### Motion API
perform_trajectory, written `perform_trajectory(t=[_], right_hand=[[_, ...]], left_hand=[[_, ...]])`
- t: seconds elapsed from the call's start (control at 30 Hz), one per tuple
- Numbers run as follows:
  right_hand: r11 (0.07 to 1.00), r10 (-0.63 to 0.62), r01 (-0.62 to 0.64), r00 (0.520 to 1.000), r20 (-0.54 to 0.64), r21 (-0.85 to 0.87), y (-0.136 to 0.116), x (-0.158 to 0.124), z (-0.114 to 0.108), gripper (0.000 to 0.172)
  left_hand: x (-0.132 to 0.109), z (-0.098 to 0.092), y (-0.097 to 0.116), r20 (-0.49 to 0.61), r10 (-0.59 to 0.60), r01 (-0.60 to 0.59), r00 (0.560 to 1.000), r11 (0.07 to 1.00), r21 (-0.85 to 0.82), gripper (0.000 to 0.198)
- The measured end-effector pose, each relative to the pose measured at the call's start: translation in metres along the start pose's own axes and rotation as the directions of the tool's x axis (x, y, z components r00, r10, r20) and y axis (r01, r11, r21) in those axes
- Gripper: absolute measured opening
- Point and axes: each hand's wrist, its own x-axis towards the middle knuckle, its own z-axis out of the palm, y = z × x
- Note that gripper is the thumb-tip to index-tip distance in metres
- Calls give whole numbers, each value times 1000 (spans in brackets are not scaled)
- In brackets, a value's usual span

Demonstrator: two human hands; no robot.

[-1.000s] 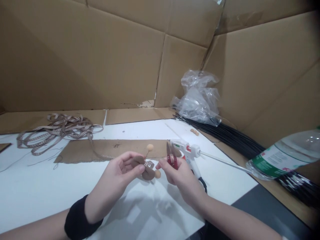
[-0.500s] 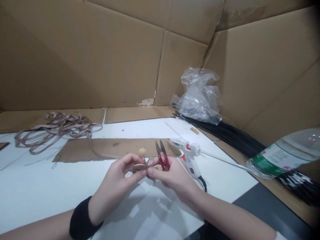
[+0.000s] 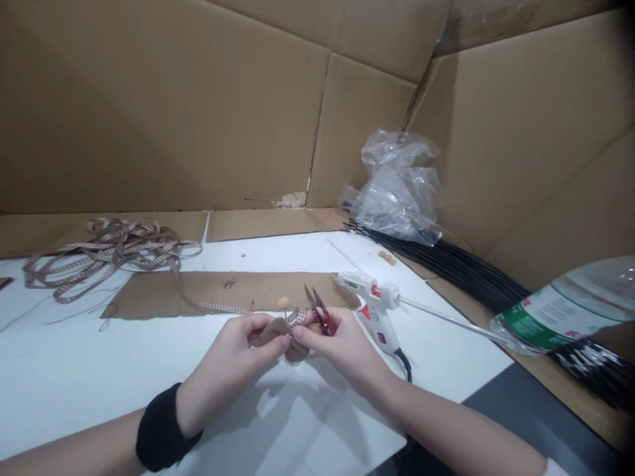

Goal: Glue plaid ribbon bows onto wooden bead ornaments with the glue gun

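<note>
My left hand [image 3: 233,350], with a black band on its wrist, pinches a small craft piece with flat tan discs [image 3: 296,353]. A round tan knob [image 3: 283,303] sticks up from behind the fingertips. My right hand [image 3: 350,344] meets it fingertip to fingertip, closed on red-handled thread snips [image 3: 323,317] whose blades point up and away. Between both hands bends a brown-and-white checked ribbon [image 3: 297,317], next to the right thumb. Its exact join to the craft piece is hidden by the fingers.
A cardboard strip [image 3: 173,294] lies beyond my hands, with a ribbon heap [image 3: 119,254] at left. On the right are a white glue gun [image 3: 380,307], small tan discs [image 3: 387,257], black rods [image 3: 446,264], a plastic bag [image 3: 397,192] and a lying bottle [image 3: 560,307]. Cardboard walls stand behind.
The craft piece has turned in my fingers, so its disc now stands more upright and another disc shows below. The checked ribbon shows more of its loop. The snips tilt slightly further left.
</note>
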Motion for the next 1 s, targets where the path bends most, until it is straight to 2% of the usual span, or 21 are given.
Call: perform_trajectory(t=[0.2, 0.3, 0.5, 0.6, 0.67, 0.77, 0.87, 1.0], right_hand=[[999, 47, -48, 998, -38, -13, -1, 1, -2, 19], [997, 75, -75, 996, -58, -4, 0, 3, -6, 22], [992, 28, -29, 1000, -9, -120, 3, 0, -17, 26], [973, -47, 52, 999, 27, -223, 2, -5, -22, 36], [963, -55, 71, 996, 68, -262, 0, -9, -24, 42], [952, -28, 56, 995, 98, -299, -4, -15, -26, 42], [942, 12, 31, 992, 127, -334, -6, -20, -25, 36], [961, 105, -54, 979, 175, -272, -6, -22, -22, 30]], left_hand=[[1, 1, 0, 79, 8, -3, 997, 998, -64, 18], [0, 2, 0, 76, 15, -10, 997, 998, -69, 18], [2, 0, -10, 28, 47, -43, 999, 992, -120, 17], [3, -2, -12, -5, 42, -43, 999, 993, -114, 18], [2, -2, -12, -53, 29, -35, 998, 994, -105, 15], [2, -1, -11, -97, 29, -41, 995, 991, -127, 13], [1, 1, -10, -102, 79, -94, 992, 983, -158, 12], [0, 1, -11, -153, 161, -183, 975, 973, -142, 9]])
